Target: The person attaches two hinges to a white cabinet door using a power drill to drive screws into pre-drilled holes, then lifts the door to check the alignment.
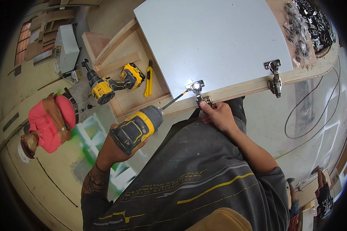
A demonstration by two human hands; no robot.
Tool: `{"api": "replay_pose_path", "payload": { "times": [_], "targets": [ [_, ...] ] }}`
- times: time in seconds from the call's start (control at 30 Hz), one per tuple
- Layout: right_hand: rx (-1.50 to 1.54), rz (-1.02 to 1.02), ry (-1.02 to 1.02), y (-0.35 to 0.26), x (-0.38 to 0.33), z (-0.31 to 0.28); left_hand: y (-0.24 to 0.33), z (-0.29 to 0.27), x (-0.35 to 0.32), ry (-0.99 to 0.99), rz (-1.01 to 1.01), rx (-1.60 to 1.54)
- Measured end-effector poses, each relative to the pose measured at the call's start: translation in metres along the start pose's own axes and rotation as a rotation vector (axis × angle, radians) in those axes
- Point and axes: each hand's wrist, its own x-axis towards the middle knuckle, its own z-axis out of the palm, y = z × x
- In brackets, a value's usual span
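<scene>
My left hand [113,150] is wrapped round a yellow and black cordless driver [138,127], pointed up and to the right. Its long bit [176,99] reaches the plate of a metal cabinet hinge [197,86] at the near edge of a white panel [216,38]. A bright light spot shines on the panel beside the bit. With thumb and fingers, my right hand [221,117] grips that hinge's arm, which hangs over the edge. Farther right, a second cabinet hinge [274,77] sits on the same panel edge.
A second yellow and black drill [102,88] and a yellow utility knife [149,79] lie on the wooden bench [142,109] to the left. Plastic-bagged hardware [297,27] is heaped at the far right. A person in a red shirt [52,119] stands left; a cable [293,136] trails across the floor.
</scene>
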Motion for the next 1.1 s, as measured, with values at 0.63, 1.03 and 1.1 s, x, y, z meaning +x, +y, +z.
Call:
{"api": "replay_pose_path", "payload": {
  "times": [0.63, 1.03, 1.1],
  "targets": [
    [-0.036, -0.005, 0.001, 0.002, -0.002, -0.005, 0.025, -0.024, 0.013, -0.071, -0.205, -0.172],
    [-0.039, 0.009, 0.002, -0.002, -0.003, -0.004, 0.035, -0.052, 0.039, -0.193, -0.233, -0.148],
    [-0.048, 0.009, 0.005, -0.001, -0.002, -0.004, 0.042, -0.060, 0.047, -0.212, -0.245, -0.212]
  ]
}}
